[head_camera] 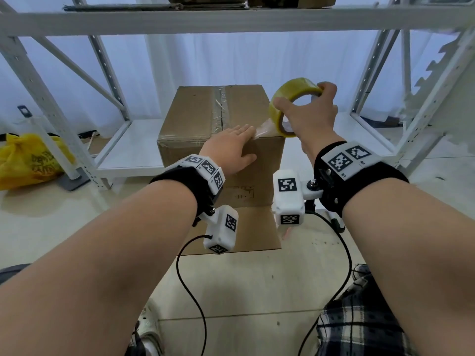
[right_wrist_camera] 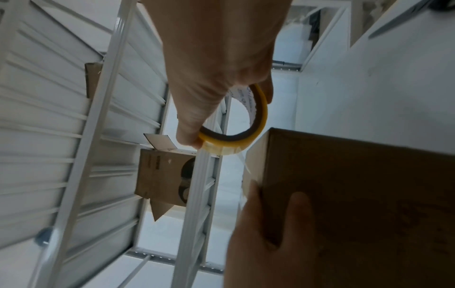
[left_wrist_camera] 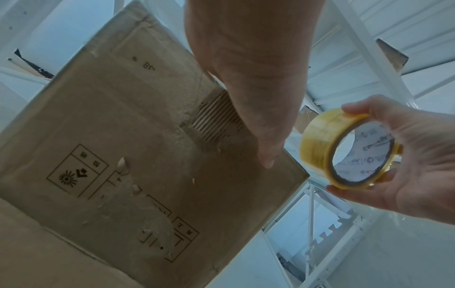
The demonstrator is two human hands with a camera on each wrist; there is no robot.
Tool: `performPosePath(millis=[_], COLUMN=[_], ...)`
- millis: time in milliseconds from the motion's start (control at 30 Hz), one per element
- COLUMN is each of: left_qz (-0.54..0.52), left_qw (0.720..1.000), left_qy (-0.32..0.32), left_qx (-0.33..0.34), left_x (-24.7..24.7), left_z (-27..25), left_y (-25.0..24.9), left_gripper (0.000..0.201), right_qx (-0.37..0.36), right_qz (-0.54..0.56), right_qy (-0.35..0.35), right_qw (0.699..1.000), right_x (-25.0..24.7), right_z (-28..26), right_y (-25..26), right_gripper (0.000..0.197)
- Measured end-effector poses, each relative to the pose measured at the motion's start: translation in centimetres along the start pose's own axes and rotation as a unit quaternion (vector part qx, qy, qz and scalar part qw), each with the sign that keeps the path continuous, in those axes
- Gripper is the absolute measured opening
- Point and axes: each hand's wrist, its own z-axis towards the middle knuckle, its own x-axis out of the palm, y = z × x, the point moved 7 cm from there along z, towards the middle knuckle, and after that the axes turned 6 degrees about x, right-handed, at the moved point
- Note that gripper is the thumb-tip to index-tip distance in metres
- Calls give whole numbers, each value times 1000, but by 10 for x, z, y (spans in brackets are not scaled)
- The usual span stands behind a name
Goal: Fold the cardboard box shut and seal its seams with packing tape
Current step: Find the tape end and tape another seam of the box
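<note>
- Right hand (head_camera: 312, 116) grips the yellow packing tape roll (head_camera: 293, 104) just beside the cardboard box (head_camera: 205, 116), at its near right corner, hole facing near-left.
- Left hand (head_camera: 231, 147) presses flat on the near top edge, fingers straight, pinning the tape strip (head_camera: 263, 128), which runs left to right.
- Box stands on the floor; taped centre seam (head_camera: 220, 106) runs near to far.

Looks like a storeroom or small warehouse: white metal racking (head_camera: 108, 60) fills the frame, boxes (head_camera: 290, 1) up top, pale tiled floor (head_camera: 244, 291), yellow bag (head_camera: 28, 158) lower left.
</note>
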Motion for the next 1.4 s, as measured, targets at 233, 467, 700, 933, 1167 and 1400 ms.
performPosePath(millis=[233, 467, 700, 933, 1167, 1400], left_qz=[5, 10, 30, 18, 44, 68], left_qw=[1000, 1000, 999, 1000, 999, 997], left_qy=[1, 9, 24, 13, -6, 42], left_qx=[4, 1, -7, 5, 18, 11], left_x=[0, 0, 1, 0, 0, 6], left_z=[-1, 1, 6, 3, 12, 19], left_y=[0, 0, -5, 7, -15, -19], left_gripper=[70, 67, 63, 61, 71, 84], right_qx=[3, 9, 35, 39, 83, 142], right_qz=[-34, -64, -50, -28, 72, 125], right_qy=[-28, -36, -36, -18, -22, 16], right_qw=[999, 997, 997, 999, 994, 982], right_x=[-10, -14, -13, -5, -6, -2], right_z=[4, 9, 10, 10, 11, 5], right_y=[-7, -23, -38, -45, -47, -52], right_gripper=[87, 86, 85, 87, 67, 83])
